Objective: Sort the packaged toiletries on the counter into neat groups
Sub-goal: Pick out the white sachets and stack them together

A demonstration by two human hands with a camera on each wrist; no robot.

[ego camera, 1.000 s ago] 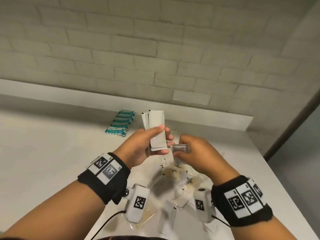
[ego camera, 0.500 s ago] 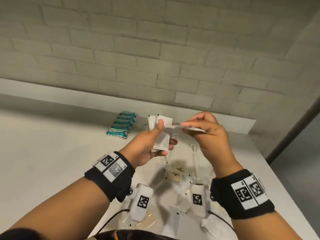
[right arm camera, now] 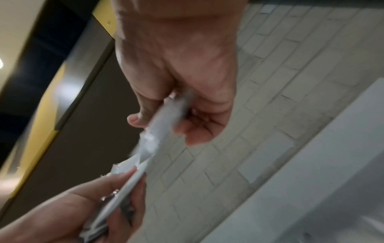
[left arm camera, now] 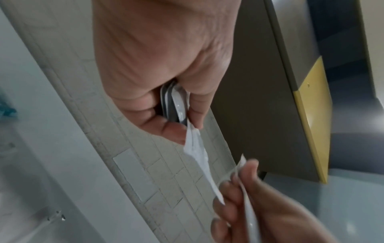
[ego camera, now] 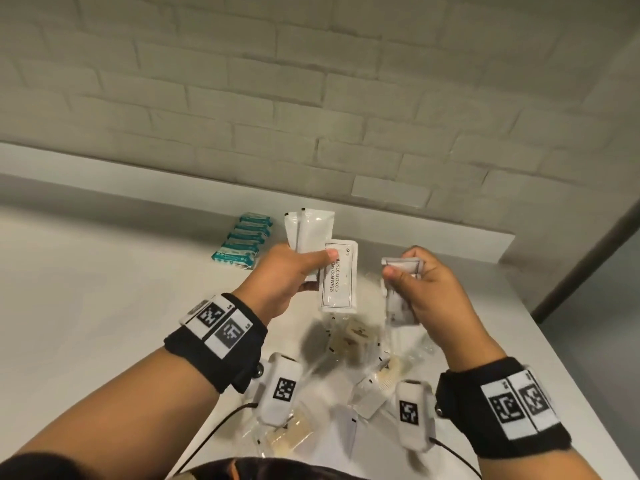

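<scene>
My left hand (ego camera: 304, 271) is raised above the counter and grips a fan of white sachets (ego camera: 313, 233), the front one a shampoo sachet (ego camera: 339, 282) pinned under the thumb. In the left wrist view the sachets (left arm camera: 176, 105) sit edge-on between thumb and fingers of that left hand (left arm camera: 180, 125). My right hand (ego camera: 408, 275) holds another white sachet (ego camera: 401, 299) just right of the fan, apart from it. The right wrist view shows this sachet (right arm camera: 164, 118) blurred, pinched in the right hand (right arm camera: 166, 121).
A row of teal packets (ego camera: 242, 244) lies by the counter's back ledge (ego camera: 450, 233). Several clear-wrapped and white packets (ego camera: 353, 337) are scattered on the white counter (ego camera: 104, 306) under my hands. The counter's right edge drops off to a grey floor (ego camera: 606, 289).
The right hand has passed a sachet into the left hand's fan and drawn back to the right with another sachet. The left hand has tilted the fan upright.
</scene>
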